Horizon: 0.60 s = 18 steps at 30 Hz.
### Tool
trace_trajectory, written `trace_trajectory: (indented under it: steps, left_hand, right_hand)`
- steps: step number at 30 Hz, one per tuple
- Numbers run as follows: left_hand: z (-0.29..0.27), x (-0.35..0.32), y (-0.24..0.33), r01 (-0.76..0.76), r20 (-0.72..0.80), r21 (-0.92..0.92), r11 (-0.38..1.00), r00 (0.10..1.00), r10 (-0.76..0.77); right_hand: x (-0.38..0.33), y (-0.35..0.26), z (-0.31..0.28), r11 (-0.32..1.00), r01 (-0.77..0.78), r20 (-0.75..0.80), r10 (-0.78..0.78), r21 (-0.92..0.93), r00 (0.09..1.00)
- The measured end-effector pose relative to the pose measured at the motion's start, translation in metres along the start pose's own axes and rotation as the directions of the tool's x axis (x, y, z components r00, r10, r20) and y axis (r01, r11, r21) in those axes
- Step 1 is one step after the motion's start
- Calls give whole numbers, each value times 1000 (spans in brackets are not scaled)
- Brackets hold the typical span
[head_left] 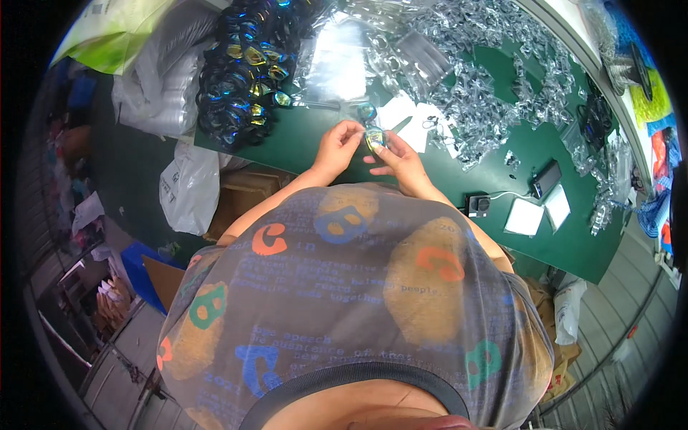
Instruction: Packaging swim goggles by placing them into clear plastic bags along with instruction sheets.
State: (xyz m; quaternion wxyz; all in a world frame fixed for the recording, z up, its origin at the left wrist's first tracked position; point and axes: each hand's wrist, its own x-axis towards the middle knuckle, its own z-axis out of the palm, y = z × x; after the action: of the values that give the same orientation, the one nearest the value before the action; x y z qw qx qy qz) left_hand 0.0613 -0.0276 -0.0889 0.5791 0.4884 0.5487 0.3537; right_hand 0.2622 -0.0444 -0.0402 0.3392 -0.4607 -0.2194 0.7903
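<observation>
Both hands meet over the near edge of the green table, just above the person's chest. Left hand: fingers curled inward, thumb and forefinger tips pinched toward the goggles from the left side. Right hand: fingers closed around the goggles from below and to the right, thumb lying along the near side. The goggles sit between the two sets of fingertips, held off the table surface; one mirrored lens shows yellow-green, facing up. How much of the strap or second lens lies inside the right palm cannot be told.

Just beyond the hands, on the table: another single pair of goggles with a blue lens, and several white paper slips. Farther left, a large heap of dark mirrored goggles reaches to the table's left end. Clear plastic bags lie spread in a wide drift across the far and right part of the table. To the right, near the front edge: a small black box with a round face, a dark flat device with a cable, and a white pad. White sacks sit on the floor at the left
</observation>
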Motion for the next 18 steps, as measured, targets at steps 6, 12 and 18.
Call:
trace_trajectory:
  steps: [6,12,18]
  left_hand:
    - [-6,-3,-16,-26,68,-195,980,997,40]
    - [-6,-6,3,11,62,-102,995,998,-5]
    - [7,-21,62,-302,241,341,890,943,227]
  right_hand:
    - [-2,3,-3,999,-30,1,30,44,1000]
    - [7,13,-8,997,-32,-16,34,66,999]
    - [26,24,1,991,135,-194,-131,8,972]
